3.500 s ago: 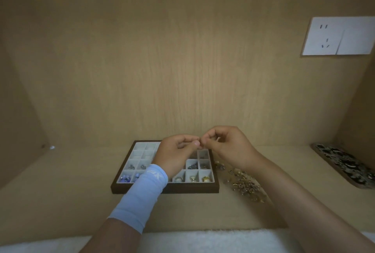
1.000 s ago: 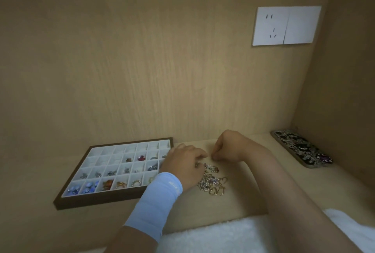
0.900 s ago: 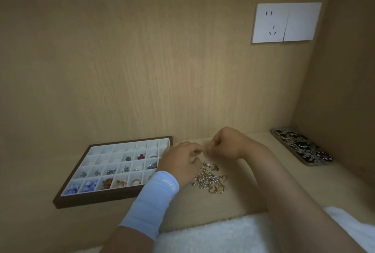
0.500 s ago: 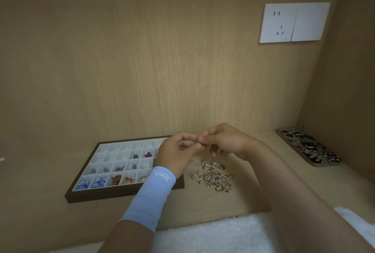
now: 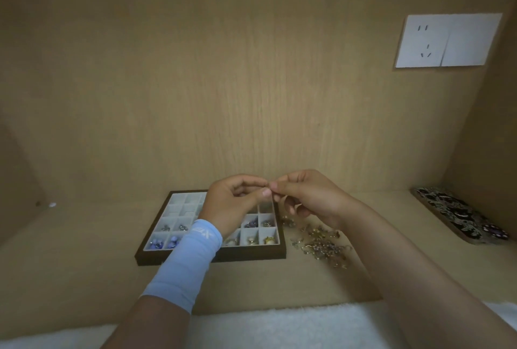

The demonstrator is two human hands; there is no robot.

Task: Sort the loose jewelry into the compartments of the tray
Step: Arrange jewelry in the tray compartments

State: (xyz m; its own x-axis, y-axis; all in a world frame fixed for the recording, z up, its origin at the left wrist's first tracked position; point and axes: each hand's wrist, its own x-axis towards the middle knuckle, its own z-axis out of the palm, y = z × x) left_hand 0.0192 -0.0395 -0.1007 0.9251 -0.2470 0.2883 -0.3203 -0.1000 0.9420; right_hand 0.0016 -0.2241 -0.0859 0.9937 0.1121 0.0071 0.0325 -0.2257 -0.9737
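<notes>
A dark-framed tray point(image 5: 156, 240) with white compartments lies on the wooden shelf; several front cells hold blue, silver and gold pieces. A pile of loose jewelry point(image 5: 321, 245) lies just right of it. My left hand point(image 5: 232, 206), with a light-blue wrist sleeve, hovers over the tray's right part and hides some cells. My right hand point(image 5: 305, 194) meets it fingertip to fingertip above the tray's far right corner. Both pinch one tiny piece of jewelry point(image 5: 269, 189), too small to identify.
A patterned dark tray point(image 5: 458, 217) full of other pieces lies at the right by the side wall. A white wall socket point(image 5: 447, 40) sits on the back panel. A white fluffy cloth point(image 5: 279, 326) covers the near edge. A small white dot point(image 5: 52, 204) lies far left.
Both hands rose from the loose pile, pinched together on a small piece, and now sit over the tray's right side. The view has swung left, centring the tray.
</notes>
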